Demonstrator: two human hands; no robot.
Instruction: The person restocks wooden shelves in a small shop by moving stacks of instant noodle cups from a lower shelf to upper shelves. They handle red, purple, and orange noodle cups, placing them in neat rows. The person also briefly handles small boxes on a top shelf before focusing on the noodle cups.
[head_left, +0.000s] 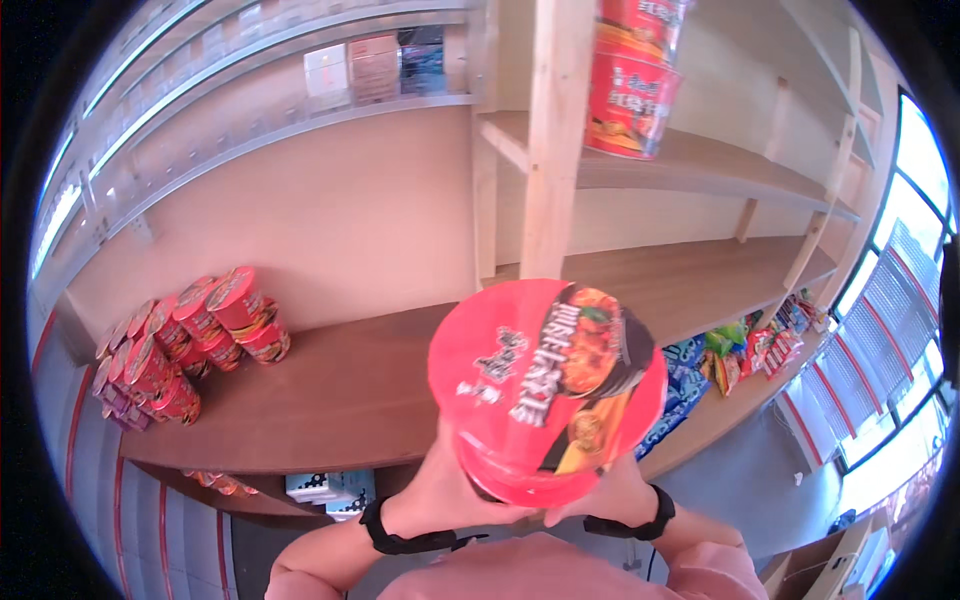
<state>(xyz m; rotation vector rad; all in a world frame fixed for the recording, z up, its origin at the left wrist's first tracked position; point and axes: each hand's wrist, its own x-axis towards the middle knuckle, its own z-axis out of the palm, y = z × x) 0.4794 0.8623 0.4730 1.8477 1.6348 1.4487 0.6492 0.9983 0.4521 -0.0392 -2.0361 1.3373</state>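
A red instant noodle cup (500, 380) is held up in front of my chest, its printed lid facing me. My left hand (450, 492) grips it low on the left side, and my right hand (618, 492) grips it low on the right. Most of my fingers are hidden beneath and behind the cup. Whether a second cup is stacked under it, I cannot tell. Beyond the cup is the brown shelf board (350, 365). Several stacked red noodle cups (235, 300) stand at its left end.
On a wooden rack at the right, two stacked red cups (630, 105) sit behind an upright post (553, 150). Lower down lie blue snack packets (683, 390) and colourful bags (765, 350). Boxes (375, 70) stand on a high shelf; blue-white packs (335, 487) sit below the board.
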